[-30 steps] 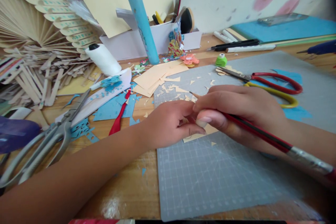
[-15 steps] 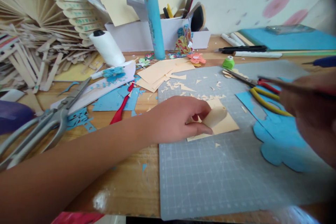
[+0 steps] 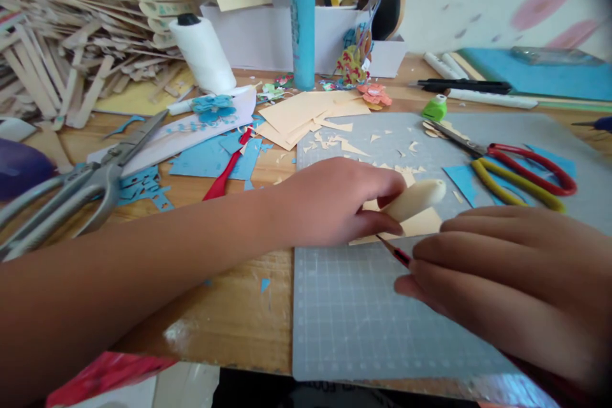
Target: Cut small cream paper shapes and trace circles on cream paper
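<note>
My left hand (image 3: pixel 351 204) is closed around a smooth, cream, rounded-end piece (image 3: pixel 421 196), pinched between thumb and fingers. Under it lies a small sheet of cream paper (image 3: pixel 423 223) on the grey cutting mat (image 3: pixel 349 312); my left hand covers part of that sheet. My right hand (image 3: pixel 497 268) grips a red and black pencil (image 3: pixel 400 256). The pencil's tip is close to my left thumb, at the paper's near edge; whether it touches the paper I cannot tell.
Scissors with red and yellow handles (image 3: pixel 530 172) lie on the mat above my right hand. Grey-handled scissors (image 3: pixel 108 172) rest at left. Behind stand a blue tube (image 3: pixel 302 25) and a white thread spool (image 3: pixel 205 57). Cream scraps (image 3: pixel 349 146) litter the mat.
My right hand has come in from the right edge, bringing the pencil down beside my left hand. The cream piece now shows more plainly. The view has shifted slightly.
</note>
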Available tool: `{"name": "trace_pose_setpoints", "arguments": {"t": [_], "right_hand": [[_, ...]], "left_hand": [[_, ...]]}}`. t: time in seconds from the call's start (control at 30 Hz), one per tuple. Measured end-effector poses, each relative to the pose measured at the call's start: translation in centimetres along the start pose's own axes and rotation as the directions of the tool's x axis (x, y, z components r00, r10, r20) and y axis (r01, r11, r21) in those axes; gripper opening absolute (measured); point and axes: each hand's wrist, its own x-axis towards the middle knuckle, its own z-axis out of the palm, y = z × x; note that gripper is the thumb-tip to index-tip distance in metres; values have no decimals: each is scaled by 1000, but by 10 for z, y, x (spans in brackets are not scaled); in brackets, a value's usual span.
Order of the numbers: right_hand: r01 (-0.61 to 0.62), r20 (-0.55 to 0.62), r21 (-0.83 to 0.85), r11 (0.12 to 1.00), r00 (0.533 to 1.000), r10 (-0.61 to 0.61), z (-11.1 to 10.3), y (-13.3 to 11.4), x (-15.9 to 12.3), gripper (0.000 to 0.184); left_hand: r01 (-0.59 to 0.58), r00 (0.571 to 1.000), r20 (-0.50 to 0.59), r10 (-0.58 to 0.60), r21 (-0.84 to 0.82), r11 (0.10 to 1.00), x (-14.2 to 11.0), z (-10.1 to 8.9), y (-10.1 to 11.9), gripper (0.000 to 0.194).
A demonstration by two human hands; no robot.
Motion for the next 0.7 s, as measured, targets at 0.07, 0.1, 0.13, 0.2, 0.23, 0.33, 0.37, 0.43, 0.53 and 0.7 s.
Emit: {"name": "trace_pose_setpoints", "arguments": {"t": [0.07,0.1,0.13,0.2,0.23,0.33,0.37,0.43,0.53,0.7], "right_hand": [[86,80,-93,992,994,-79,6,-4,9,34],[107,105,-132,986,990,-93,8,-6,12,34],[108,106,-155,982,990,-92,10,-7,14,33],[107,104,-190,976,991,-88,13,-10,17,32],[102,100,-209,973,992,-82,15,-11,18,31],[66,84,-240,968,995,-47,19,-16,19,31],[52,80,-243,969,996,-34,20,-18,19,31],[36,68,-244,969,998,-20,22,-20,20,33],[34,50,-285,958,999,-21,25,-23,21,32],[0,24,-362,932,1000,9,34,-28,22,25]], "left_hand": [[-14,1000,-10,14,21,1000,0,0,0,10],[-21,1000,-13,21,27,999,0,0,-1,10],[-26,1000,-12,26,31,999,0,0,-1,11],[-29,1000,-3,30,31,999,1,0,-2,11],[-29,1000,3,29,28,999,1,0,-2,10],[-27,1000,11,27,13,1000,1,0,-3,8],[-26,1000,12,26,11,1000,1,0,-2,7],[-25,1000,13,25,18,1000,1,0,-2,6],[-32,999,24,32,24,999,2,-2,-2,7],[-43,998,42,43,12,999,1,-3,-2,11]]}}
